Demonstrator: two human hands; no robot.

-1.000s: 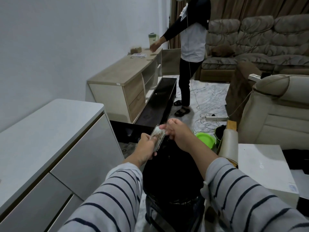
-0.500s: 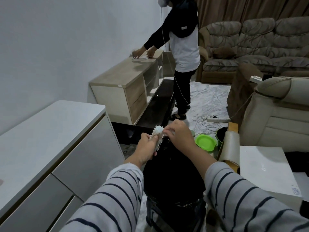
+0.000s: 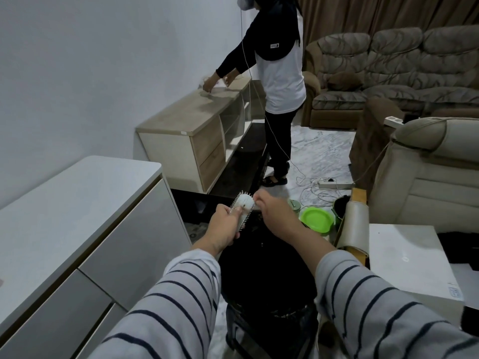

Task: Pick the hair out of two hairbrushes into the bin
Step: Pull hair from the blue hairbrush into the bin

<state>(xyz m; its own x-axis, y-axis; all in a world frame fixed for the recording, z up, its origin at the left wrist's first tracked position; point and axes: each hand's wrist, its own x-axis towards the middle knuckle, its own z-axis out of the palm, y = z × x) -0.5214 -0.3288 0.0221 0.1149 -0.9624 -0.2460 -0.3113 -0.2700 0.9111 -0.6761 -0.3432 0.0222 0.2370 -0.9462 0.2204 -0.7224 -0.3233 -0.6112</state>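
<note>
Directly above bin (image 3: pixel 269 275), hairbrush (image 3: pixel 243 204).

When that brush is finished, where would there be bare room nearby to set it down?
The white cabinet top left of the left hand is bare. The white table on the right is free between the cream chair arm and dark items at its right edge. The floor by the green lid is crowded with cables.

white hairbrush (image 3: pixel 243 209) tilted, above black bin (image 3: pixel 267 275)
</note>
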